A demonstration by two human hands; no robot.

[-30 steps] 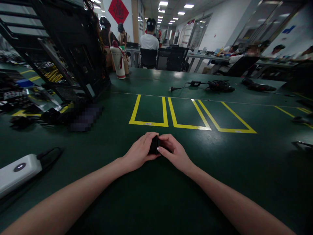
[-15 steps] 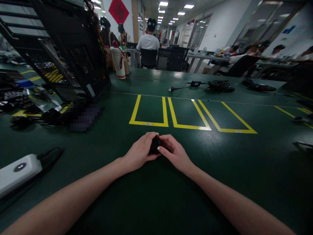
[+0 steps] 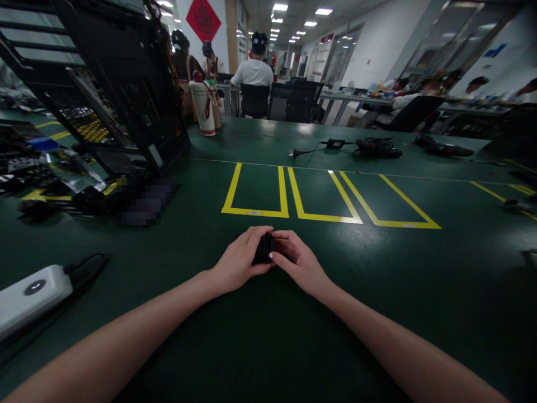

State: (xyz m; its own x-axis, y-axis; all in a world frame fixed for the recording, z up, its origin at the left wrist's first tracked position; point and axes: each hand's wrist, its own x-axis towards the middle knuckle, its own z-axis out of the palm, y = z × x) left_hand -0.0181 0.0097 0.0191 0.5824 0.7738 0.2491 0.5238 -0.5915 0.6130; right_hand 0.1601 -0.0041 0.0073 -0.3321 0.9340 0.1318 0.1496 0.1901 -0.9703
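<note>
Between my two hands is a small black object (image 3: 263, 250), boxy in shape and largely covered by fingers, so its kind cannot be made out. My left hand (image 3: 238, 259) wraps it from the left, fingers over its far side and thumb along the near side. From the right, my right hand (image 3: 302, 262) grips its edge, the thumb pressed to the near corner and the fingers curled behind. Both hands rest low over the green table (image 3: 268, 336), just in front of the yellow tape outlines (image 3: 255, 212).
A black computer case (image 3: 126, 84) stands at the left, with cables and parts heaped beside it. Nearby are a white power bank-like device (image 3: 36, 294) and a paper cup (image 3: 203, 109). A power adapter (image 3: 335, 144) and coiled cable (image 3: 377, 148) lie at the back right. People sit beyond.
Both hands keep almost the same place. The black object has shifted very slightly to the left between them.
</note>
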